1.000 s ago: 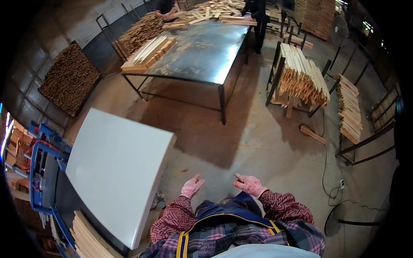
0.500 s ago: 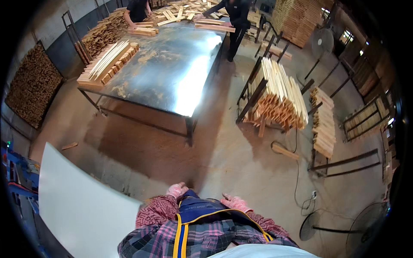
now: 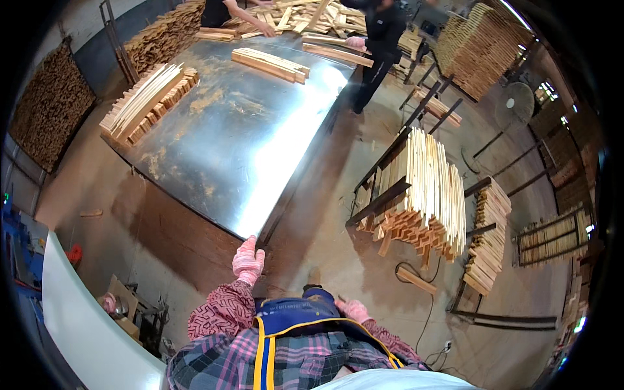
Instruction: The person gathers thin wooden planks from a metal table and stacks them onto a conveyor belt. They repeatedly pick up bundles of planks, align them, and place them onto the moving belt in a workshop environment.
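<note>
My left hand [image 3: 248, 260], in a pink glove, is up in front of me right at the near corner of the big metal table [image 3: 240, 143]. Fingers are together and not clamped on anything; it looks like it's touching or just short of the table edge, can't tell which. My right hand [image 3: 351, 308], also gloved, hangs low by my apron, and whether it's open or curled I honestly can't tell.

So the left hand is clearly the nearer one to the table. The table runs away from me, its long axis going up and a bit to the right, with the closest wood well out of reach: one long stack of wooden strips [image 3: 146, 101] on the left edge, lying roughly along the table, and one smaller bundle [image 3: 270, 64] further up.

Count-wise: two stacks on the near part of the table, a messy heap at the far end, two other people [image 3: 380, 32] working up there. A rack of strips [image 3: 422, 192] stands to my right.
</note>
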The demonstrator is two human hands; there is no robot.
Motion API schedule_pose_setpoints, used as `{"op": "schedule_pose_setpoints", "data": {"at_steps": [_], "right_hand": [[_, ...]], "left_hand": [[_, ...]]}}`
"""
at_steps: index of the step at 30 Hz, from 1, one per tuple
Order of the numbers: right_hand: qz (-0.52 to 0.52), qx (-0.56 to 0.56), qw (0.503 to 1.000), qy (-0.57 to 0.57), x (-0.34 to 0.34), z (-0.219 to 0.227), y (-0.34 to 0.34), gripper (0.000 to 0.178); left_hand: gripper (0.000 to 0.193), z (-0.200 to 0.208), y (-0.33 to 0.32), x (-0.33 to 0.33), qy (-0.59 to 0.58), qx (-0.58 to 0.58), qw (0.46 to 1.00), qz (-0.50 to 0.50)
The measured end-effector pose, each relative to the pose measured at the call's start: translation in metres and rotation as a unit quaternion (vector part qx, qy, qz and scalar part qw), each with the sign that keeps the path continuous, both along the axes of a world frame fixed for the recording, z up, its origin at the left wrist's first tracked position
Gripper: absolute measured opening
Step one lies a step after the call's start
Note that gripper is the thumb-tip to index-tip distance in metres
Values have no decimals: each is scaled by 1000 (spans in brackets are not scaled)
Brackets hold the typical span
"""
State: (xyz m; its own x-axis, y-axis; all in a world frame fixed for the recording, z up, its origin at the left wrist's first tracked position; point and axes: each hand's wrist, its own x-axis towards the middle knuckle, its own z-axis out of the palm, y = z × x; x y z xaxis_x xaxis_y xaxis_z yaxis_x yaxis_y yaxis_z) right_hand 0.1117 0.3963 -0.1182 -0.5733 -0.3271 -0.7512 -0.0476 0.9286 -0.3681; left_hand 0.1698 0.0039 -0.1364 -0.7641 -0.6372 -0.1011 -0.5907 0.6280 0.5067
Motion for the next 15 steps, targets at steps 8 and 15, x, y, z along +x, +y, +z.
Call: {"op": "schedule_pose_setpoints", "data": {"at_steps": [8, 15], "right_hand": [[-7, -61, 995, 75, -274, 5, -30, 71], [43, -144, 982, 118, -417, 5, -141, 71]], "left_hand": [[68, 21, 21, -147, -44, -12, 999, -8], [62, 11, -37, -258, -15, 3, 999, 35]]}}
